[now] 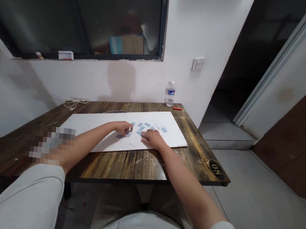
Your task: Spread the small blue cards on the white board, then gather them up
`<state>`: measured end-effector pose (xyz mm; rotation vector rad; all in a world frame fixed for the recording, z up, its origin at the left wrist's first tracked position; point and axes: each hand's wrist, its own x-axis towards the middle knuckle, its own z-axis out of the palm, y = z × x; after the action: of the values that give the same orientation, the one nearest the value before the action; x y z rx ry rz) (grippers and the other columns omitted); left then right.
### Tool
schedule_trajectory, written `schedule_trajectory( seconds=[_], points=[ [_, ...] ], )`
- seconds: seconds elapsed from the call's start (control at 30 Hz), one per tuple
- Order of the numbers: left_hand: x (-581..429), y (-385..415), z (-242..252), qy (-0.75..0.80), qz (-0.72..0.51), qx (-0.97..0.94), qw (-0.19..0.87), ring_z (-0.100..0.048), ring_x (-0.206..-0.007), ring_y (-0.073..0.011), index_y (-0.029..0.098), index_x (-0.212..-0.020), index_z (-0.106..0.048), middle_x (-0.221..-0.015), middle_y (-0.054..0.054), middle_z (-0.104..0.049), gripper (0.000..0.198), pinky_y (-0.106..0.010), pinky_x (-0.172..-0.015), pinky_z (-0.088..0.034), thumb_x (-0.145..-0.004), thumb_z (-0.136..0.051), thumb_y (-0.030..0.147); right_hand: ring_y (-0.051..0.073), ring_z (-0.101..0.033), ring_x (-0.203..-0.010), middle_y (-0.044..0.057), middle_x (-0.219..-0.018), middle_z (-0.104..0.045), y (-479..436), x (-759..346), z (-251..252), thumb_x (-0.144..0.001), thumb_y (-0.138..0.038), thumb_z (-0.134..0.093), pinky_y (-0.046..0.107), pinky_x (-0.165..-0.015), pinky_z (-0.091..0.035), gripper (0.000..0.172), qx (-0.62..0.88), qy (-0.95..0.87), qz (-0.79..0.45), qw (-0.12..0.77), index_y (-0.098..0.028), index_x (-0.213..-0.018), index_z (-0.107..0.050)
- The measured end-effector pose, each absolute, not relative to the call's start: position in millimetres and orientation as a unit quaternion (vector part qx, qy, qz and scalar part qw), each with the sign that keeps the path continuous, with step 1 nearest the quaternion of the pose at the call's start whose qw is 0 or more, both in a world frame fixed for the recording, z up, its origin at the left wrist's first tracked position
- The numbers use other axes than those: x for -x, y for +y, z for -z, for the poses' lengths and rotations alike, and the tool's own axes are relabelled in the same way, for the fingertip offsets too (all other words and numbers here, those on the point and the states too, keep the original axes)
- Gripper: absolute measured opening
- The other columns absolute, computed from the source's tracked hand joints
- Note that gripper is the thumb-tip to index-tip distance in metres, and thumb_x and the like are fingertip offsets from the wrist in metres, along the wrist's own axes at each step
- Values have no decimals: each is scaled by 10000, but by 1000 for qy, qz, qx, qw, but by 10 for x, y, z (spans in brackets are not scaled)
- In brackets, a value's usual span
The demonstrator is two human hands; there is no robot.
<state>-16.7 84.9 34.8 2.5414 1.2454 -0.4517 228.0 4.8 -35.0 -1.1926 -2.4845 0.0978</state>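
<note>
Above white board (177, 135), L hand (123, 128) curled just over small blue-marked pcs (147, 124) — cannot tell if fingers are closed on one. R hand (153, 139), palm down, fingertips at adjacent pcs; grip likewise unconfirmed. Pcs lie scattered btwn & beyond both hands. Probable fault: a brushing finger could displace neighbouring pcs — they appear light, unsecured. Board on wooden table (134, 170); bottle (170, 94) at rear, well apart.
</note>
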Motion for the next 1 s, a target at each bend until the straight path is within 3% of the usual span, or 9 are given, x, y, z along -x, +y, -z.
schedule_trajectory(
  seconds=[0.47,0.73,0.87,1.0],
  points=[
    [126,1167,-433,413,210,-873,151,-531,-604,-130,183,-650,-651,-598,35,-637,293,-229,-602,-382,-505,-849,344,245,-481,-1251,40,-1322,-619,44,-2283,349,-938,-442,-491,433,-993,-349,347,430,-884,-38,180,-297,-1230,-610],
    [-129,1356,-390,411,153,-881,175,-557,-627,-110,189,-705,-707,-645,35,-685,237,-203,-618,-374,-588,-806,370,259,-450,-1288,56,-1346,-601,39,-2295,345,-941,-449,-487,455,-1002,-335,386,430,-885,-45,176,-276,-1270,-593],
    [-223,1390,-287,428,127,-889,104,-567,-664,-122,200,-730,-709,-705,31,-702,245,-206,-614,-365,-564,-816,345,252,-453,-1287,60,-1350,-597,38,-2291,349,-943,-451,-486,446,-1006,-332,386,432,-884,-41,174,-279,-1272,-589],
    [-198,1460,-297,439,87,-894,29,-600,-808,-157,213,-859,-717,-900,5,-715,320,-209,-660,-391,-567,-805,311,247,-475,-1271,40,-1354,-594,46,-2285,334,-943,-439,-493,439,-1007,-348,337,418,-890,-34,179,-295,-1220,-620]
  ],
)
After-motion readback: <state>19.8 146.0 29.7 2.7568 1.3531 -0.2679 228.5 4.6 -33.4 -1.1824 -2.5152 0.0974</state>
